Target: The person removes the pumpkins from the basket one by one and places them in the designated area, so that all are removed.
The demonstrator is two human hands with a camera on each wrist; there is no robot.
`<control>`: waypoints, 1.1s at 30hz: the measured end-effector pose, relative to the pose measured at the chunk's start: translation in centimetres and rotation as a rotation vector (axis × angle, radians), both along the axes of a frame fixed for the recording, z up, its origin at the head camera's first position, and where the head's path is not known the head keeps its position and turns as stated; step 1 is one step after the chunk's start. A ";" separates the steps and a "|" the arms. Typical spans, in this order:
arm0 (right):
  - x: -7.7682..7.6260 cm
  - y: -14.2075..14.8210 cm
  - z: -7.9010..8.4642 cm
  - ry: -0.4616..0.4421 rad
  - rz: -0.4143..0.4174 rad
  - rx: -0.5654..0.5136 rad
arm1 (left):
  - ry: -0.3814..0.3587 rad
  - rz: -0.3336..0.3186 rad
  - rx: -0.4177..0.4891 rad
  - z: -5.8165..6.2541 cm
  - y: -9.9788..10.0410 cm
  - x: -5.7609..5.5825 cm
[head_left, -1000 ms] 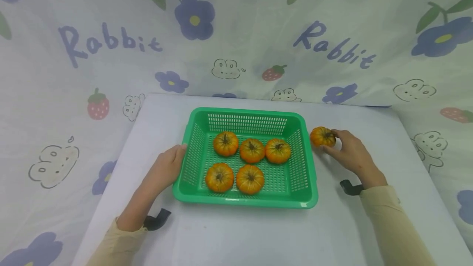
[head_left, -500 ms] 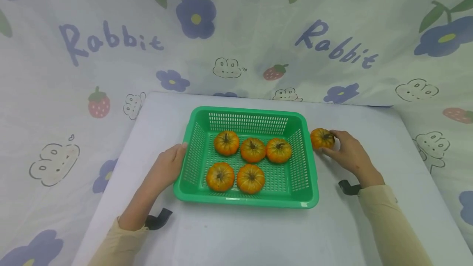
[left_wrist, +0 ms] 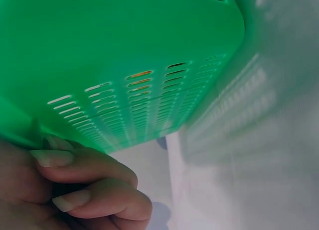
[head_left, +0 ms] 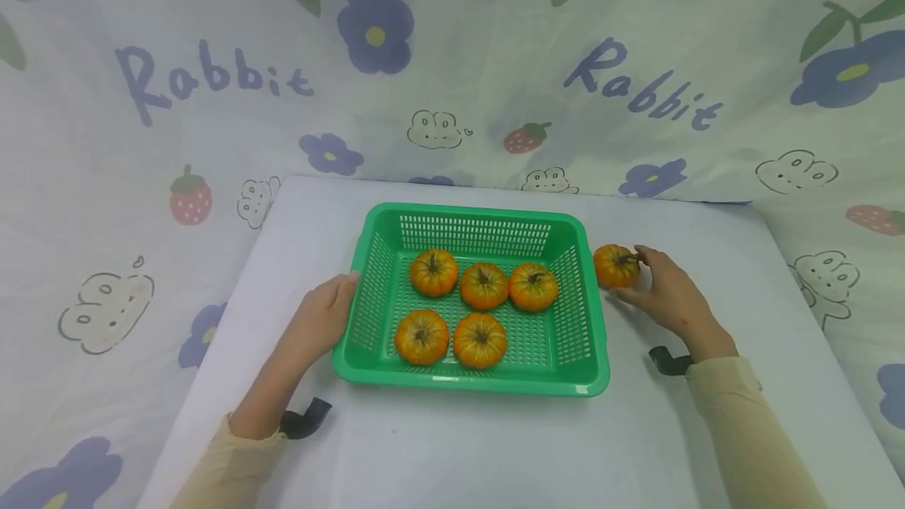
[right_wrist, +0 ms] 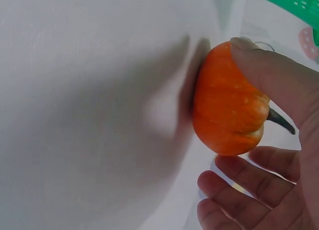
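Observation:
In the head view my left hand (head_left: 323, 319) grips the left rim of a green plastic basket (head_left: 470, 388). The left wrist view shows its curled fingers (left_wrist: 107, 200) beside the slotted wall. Several small orange pumpkins sit in the basket, among them a front-left pumpkin (head_left: 422, 337) and a back-right pumpkin (head_left: 533, 287). Just outside the right wall, another pumpkin (head_left: 613, 267) rests on the table. My right hand (head_left: 672, 293) is loosely spread around it. In the right wrist view the thumb (right_wrist: 271, 73) lies over its top edge and the other fingertips are right at its lower edge.
A white table (head_left: 452, 454) carries the basket. Behind it hangs a white cloth (head_left: 452, 61) printed with flowers, rabbits and strawberries. Black wrist mounts (head_left: 305, 419) protrude beside both sleeves.
My right thumb and fingers have spread slightly wider around the outside pumpkin, which has shifted a little toward me. The left hand and the basket stay in place.

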State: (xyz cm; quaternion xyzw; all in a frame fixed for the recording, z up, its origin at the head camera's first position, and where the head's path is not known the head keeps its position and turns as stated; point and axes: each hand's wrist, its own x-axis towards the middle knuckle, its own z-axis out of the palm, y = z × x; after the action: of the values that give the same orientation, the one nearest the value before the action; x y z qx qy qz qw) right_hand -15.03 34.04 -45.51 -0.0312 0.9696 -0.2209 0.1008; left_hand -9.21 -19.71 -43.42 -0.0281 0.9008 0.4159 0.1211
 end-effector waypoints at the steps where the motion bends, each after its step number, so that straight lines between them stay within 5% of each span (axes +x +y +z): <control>1: 0.0 0.0 0.0 0.004 0.001 -0.001 | -0.001 0.002 0.002 0.0 0.0 0.0; 11: 0.7 -0.3 1.4 0.057 -0.006 0.023 | -0.001 0.031 0.025 -0.3 0.0 0.2; 25: 2.7 -2.9 6.8 0.214 0.078 0.048 | 0.010 0.045 0.026 -0.4 0.1 0.1; 33: 3.8 -5.9 9.1 0.230 0.175 0.011 | 0.014 0.042 0.022 -0.5 0.1 0.1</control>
State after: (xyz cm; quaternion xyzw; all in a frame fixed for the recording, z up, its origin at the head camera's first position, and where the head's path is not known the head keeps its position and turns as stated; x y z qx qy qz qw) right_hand -11.24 28.11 -36.42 -0.1404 0.9694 -0.2011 0.0079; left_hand -9.14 -19.62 -43.88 -0.0427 0.8963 0.4284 0.1063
